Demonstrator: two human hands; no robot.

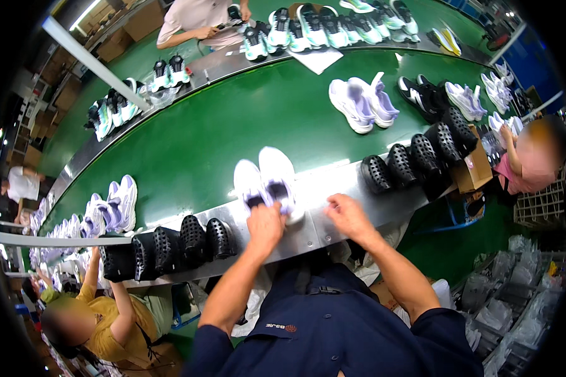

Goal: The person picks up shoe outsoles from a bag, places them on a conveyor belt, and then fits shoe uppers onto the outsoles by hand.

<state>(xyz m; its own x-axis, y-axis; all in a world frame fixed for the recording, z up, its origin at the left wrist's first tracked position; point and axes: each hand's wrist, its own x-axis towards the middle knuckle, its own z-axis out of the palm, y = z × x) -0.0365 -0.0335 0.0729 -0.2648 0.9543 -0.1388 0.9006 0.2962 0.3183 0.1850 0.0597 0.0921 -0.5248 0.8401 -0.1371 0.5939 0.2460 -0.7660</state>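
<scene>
At the left, a person in a mustard shirt [148,327] reaches up toward the desk [201,147], whose near-left edge carries one row of five black perforated pieces [166,250]; beyond them, lavender-and-white shoes [124,202] crowd too closely to count. Farther off, two teal-and-white shoes [169,73] stand on the far steel rail [210,63], and one person in a pale pink top [195,22] handles a dark item. In the near middle sit two white shoes [275,164] with lavender linings, side by side, toes far and heels near, their long axes running near to far with a slight lean left at the toes; the heels lie over the near steel strip [314,234], the toes over the green top. The left hand [267,225] is narrow, fingers bunched and touching the heel end; how firmly it grips, I cannot tell. Right of the pair and apart from it, the right hand [349,218] hangs over the strip, fingers loosely curled; whether it holds anything, I cannot tell. Farther right come two lavender-and-white shoes [351,108] on the far side, five more black perforated pieces [426,156] on the near side, two black shoes [415,97] beyond these, then one cardboard box [476,171].
</scene>
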